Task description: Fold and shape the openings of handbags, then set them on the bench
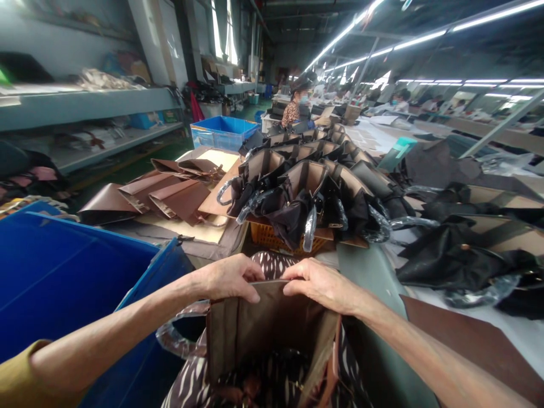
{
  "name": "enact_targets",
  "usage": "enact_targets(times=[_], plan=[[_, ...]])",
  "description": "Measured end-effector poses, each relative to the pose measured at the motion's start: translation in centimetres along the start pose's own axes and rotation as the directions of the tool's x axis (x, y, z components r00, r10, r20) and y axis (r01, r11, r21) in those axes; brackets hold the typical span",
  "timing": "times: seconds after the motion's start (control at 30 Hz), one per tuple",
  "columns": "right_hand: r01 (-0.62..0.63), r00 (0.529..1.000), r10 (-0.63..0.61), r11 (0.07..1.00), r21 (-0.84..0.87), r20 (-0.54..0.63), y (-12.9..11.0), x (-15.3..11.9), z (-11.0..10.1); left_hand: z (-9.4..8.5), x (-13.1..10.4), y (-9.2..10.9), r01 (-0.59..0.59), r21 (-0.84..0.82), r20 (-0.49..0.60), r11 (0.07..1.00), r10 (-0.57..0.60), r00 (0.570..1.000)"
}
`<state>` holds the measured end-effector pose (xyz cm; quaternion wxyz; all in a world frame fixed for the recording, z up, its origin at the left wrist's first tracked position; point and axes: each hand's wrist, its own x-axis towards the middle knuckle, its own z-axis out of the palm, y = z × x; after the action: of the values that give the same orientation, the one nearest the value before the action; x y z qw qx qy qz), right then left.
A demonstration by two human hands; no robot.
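Bag [263,320] with brown lining is standing open on the person's lap, its mouth facing up toward the head camera. Patterned cloth [187,379] is showing around it, and a handle [176,337] wrapped in clear plastic is sticking out at its left side. Left hand [232,277] is almost closed and is pinching the far rim, the thumb lying inside. Right hand [317,283] is pinching the same rim just beside it, also nearly closed, with the thumb inside. A big blue bin [72,277] is standing near the left arm, while a brown sheet [467,345] is lying beyond the right arm. Farther ahead, brown pieces [178,198] are lying in a pile at left. Many black bags [304,181] are crowding together in the middle, above a yellow basket [267,235], and more dark bags [463,249] are lying at right. Behind them, a blue box [223,136] is standing near a masked co-worker [292,112], who is sitting. Long lamps [429,38] are shining overhead.
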<state>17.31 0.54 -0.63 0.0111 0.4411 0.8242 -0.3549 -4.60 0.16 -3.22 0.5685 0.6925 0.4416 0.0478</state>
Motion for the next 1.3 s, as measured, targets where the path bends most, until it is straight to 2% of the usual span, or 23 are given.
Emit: enact_targets(times=[0.43, 0.6, 0.77, 0.87, 1.0, 1.1, 1.2, 1.3], plan=[[0.028, 1.000, -0.028, 0.993, -0.110, 0.001, -0.2, 0.7, 0.3, 0.4, 0.3, -0.2, 0.024, 0.038, -0.047, 0.999, -0.022, 0.999], [0.022, 1.000, -0.021, 0.991, -0.134, 0.009, -0.3, 0.9, 0.1, 0.7, 0.1, -0.1, -0.021, 0.075, -0.107, 0.997, 0.029, 0.994], [0.141, 0.986, -0.135, 0.988, -0.060, 0.095, -0.9, 1.9, 0.7, 1.3, 0.0, 0.3, -0.056, 0.069, -0.143, 0.996, 0.066, 0.988], [0.190, 0.979, -0.187, 0.981, -0.028, 0.083, -1.3, 2.6, 1.4, 0.9, -0.2, 0.5, -0.067, 0.045, -0.128, 0.997, 0.073, 0.989], [0.160, 0.985, -0.159, 0.987, -0.020, 0.064, -1.5, 2.7, 1.4, -0.9, -1.5, 0.3, -0.035, -0.002, -0.035, 0.999, 0.035, 0.999], [0.124, 0.991, -0.123, 0.992, -0.018, 0.059, -1.7, 2.5, 1.2, -2.0, -3.0, -0.5, -0.028, -0.034, -0.125, 0.999, 0.023, 0.992], [0.075, 0.996, -0.074, 0.997, -0.021, 0.055, -2.0, 2.5, 1.1, -1.9, -4.4, -1.3, -0.001, -0.085, -0.159, 0.996, -0.012, 0.987], [0.064, 0.996, -0.063, 0.998, -0.021, 0.056, -2.2, 2.6, 1.3, -1.0, -5.2, -1.5, 0.030, -0.102, -0.152, 0.994, -0.046, 0.987]])
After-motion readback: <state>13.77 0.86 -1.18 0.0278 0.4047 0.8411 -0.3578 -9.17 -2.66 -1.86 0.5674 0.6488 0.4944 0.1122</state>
